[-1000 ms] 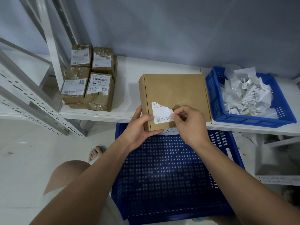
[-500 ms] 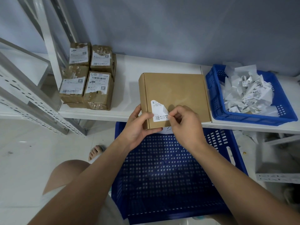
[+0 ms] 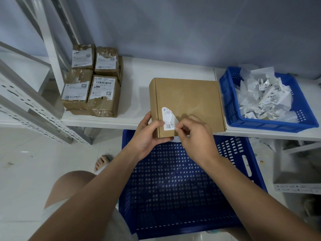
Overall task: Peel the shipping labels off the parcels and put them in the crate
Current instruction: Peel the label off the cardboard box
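Peeling is under way: the flat brown cardboard parcel [image 3: 188, 101] sits at the white shelf's [image 3: 139, 80] near edge. The left hand [image 3: 147, 135] grips its near-left corner, while the right hand [image 3: 197, 136], fingers curled, pinches the loose edge of the torn white shipping label [image 3: 168, 119] there. The next move is probably a steady pull, then a drop into the scrap-filled small blue plastic crate [image 3: 271, 126] at right.

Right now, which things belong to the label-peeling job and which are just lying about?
Job: flat brown cardboard parcel, its half-peeled white label, left hand, right hand, small blue plastic crate of peeled labels, stacked brown taped parcels.
Lying about: large dark blue perforated crate, leaning grey metal racking beams, white perforated bracket.
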